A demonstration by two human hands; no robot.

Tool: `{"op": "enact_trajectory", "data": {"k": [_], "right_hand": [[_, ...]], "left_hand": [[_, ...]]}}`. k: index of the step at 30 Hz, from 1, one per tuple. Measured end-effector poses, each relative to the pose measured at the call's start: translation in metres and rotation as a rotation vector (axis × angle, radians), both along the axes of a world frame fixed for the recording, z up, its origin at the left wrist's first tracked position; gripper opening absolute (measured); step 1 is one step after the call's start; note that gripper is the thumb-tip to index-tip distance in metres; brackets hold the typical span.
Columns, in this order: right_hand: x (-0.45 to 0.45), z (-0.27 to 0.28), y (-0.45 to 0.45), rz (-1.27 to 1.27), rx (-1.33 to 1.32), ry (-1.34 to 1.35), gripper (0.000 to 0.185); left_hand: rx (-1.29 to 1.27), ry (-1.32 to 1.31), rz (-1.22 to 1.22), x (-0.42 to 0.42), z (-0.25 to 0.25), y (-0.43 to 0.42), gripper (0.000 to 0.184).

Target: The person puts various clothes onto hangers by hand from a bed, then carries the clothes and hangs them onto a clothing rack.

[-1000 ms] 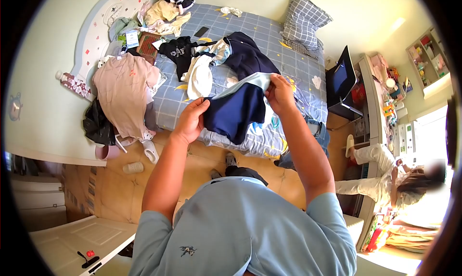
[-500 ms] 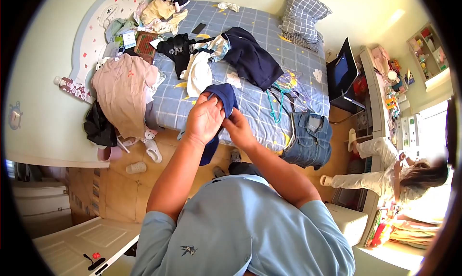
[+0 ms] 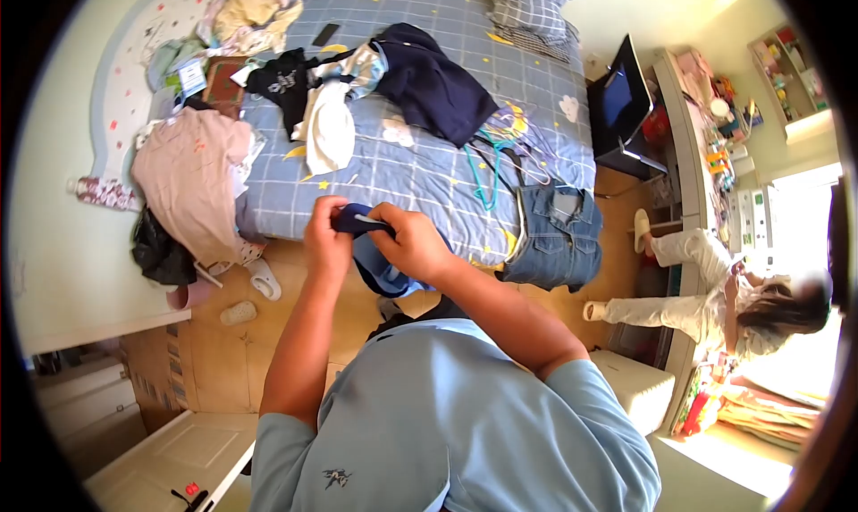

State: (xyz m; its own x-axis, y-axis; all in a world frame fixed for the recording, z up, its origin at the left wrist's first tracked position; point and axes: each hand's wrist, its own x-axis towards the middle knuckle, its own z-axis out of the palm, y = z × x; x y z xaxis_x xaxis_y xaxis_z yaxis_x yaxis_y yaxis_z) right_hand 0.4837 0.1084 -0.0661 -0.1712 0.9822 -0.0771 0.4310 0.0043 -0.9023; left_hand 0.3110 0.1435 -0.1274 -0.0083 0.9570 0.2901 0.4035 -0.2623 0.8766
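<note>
A pink shirt (image 3: pixel 192 177) hangs beside the bed (image 3: pixel 402 181). The left hand (image 3: pixel 327 239) grasps the gathered top of a blue garment (image 3: pixel 380 269), held before the bed's near edge, and the right hand (image 3: pixel 413 244) grips it just alongside. Farther right, hangers (image 3: pixel 487 186) lie near a denim garment (image 3: pixel 559 239).

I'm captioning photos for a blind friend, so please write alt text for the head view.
A bare left hand and right hand hold a bunched blue garment in front of a blue checked bed strewn with clothes. Another person is at the picture's right.
</note>
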Motion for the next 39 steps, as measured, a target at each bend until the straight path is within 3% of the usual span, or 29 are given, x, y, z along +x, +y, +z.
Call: {"op": "enact_trajectory", "data": {"k": [4, 7, 8, 11, 13, 17, 19, 23, 25, 29, 30, 34, 39], "right_hand": [[0.068, -0.056, 0.018, -0.090, 0.203, -0.031, 0.023], [0.130, -0.104, 0.036, -0.052, -0.012, 0.065, 0.026], [0.149, -0.122, 0.042, -0.016, -0.076, 0.218, 0.026], [0.209, -0.184, 0.065, 0.054, -0.338, 0.600, 0.030], [0.250, -0.266, 0.084, -0.160, -0.452, 0.565, 0.030], [0.335, -0.441, 0.114, -0.601, -0.508, 0.022, 0.033], [0.361, -0.436, 0.134, -0.621, -0.478, -0.208, 0.038], [0.377, -0.487, 0.170, -0.654, -0.403, -0.330, 0.043], [0.379, -0.487, 0.186, -0.672, -0.438, -0.407, 0.045], [0.383, -0.487, 0.197, -0.609, -0.551, -0.420, 0.028], [0.382, -0.480, 0.195, -0.639, -0.515, -0.411, 0.019], [0.386, -0.458, 0.168, -0.724, -0.372, -0.348, 0.015], [0.382, -0.405, 0.128, -0.785, -0.285, 0.004, 0.012]], "left_hand": [[-0.253, -0.136, -0.043, 0.045, 0.016, 0.023, 0.020], [-0.504, -0.030, -0.309, 0.082, -0.010, 0.041, 0.018], [-0.610, 0.075, -0.347, 0.097, -0.011, 0.045, 0.017], [-0.580, 0.070, -0.317, 0.140, -0.026, 0.066, 0.023], [-0.522, 0.087, -0.273, 0.163, -0.039, 0.076, 0.027], [-0.498, 0.021, -0.184, 0.197, -0.068, 0.090, 0.034], [-0.538, 0.039, -0.144, 0.205, -0.075, 0.093, 0.035], [-0.652, 0.026, -0.039, 0.214, -0.085, 0.096, 0.037], [-0.688, 0.015, 0.014, 0.211, -0.100, 0.095, 0.037], [-0.736, -0.030, 0.071, 0.214, -0.106, 0.095, 0.036], [-0.717, -0.012, 0.063, 0.216, -0.103, 0.099, 0.036], [-0.661, -0.036, 0.051, 0.215, -0.095, 0.100, 0.036], [-0.555, -0.033, 0.081, 0.191, -0.084, 0.095, 0.035]]}}
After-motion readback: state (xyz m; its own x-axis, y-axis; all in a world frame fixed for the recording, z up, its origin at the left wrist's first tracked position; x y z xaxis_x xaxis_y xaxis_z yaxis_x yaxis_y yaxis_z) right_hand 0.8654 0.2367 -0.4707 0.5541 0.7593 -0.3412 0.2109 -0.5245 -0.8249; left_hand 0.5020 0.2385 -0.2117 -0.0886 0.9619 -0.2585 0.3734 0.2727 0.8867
